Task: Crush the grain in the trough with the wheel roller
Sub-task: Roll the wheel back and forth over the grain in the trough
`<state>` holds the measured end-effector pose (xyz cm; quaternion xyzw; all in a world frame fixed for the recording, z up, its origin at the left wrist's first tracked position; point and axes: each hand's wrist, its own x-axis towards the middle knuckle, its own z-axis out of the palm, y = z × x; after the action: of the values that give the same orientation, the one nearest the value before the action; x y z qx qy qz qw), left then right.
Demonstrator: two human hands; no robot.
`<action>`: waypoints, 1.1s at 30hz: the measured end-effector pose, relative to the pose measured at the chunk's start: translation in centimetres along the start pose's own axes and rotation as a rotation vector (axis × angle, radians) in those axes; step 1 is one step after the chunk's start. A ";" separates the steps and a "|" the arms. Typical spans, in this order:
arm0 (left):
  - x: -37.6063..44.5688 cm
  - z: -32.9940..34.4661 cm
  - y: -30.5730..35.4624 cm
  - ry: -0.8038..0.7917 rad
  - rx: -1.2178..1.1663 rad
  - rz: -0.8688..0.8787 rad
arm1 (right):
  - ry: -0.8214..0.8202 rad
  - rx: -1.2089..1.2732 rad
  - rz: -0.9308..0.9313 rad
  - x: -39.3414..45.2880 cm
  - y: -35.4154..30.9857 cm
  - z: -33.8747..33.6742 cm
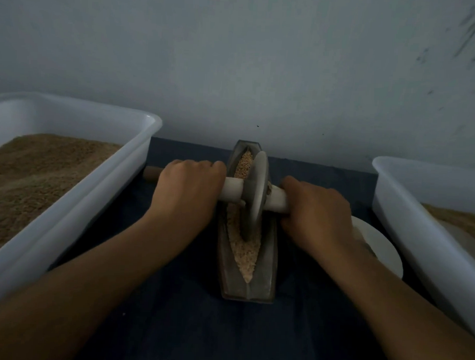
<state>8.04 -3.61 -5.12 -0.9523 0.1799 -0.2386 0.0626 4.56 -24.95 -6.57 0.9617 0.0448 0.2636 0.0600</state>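
While the left hand [188, 187] and right hand [315, 210] clench the wheel roller [256, 190] axle, grain [243, 248] toward 6 o'clock in the trough [268, 262] looks crushed; grain at 12 o'clock remains whole.

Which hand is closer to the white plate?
Right. The right hand grips the roller handle just in front of the plate; the left hand is across the trough.

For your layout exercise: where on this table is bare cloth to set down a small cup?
Bare cloth lies beside the trough, towards the left tub, under the left forearm. Crowded on the right: a white plate fills the gap to the right tub.
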 end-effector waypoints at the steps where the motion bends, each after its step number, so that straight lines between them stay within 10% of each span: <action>1: 0.9 0.3 -0.1 -0.022 0.003 0.004 | -0.002 -0.014 0.003 0.6 0.1 0.4; 13: 7.0 3.0 -1.4 -0.078 -0.116 -0.056 | -0.214 0.021 0.017 8.6 1.4 2.1; 33: -1.1 -0.7 -1.0 -0.057 -0.079 0.009 | 0.053 -0.083 -0.053 -0.7 -0.5 -1.5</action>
<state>7.13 -2.33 -4.78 -0.9596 0.1914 -0.2040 0.0311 3.17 -24.44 -5.66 0.9496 0.0607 0.2889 0.1054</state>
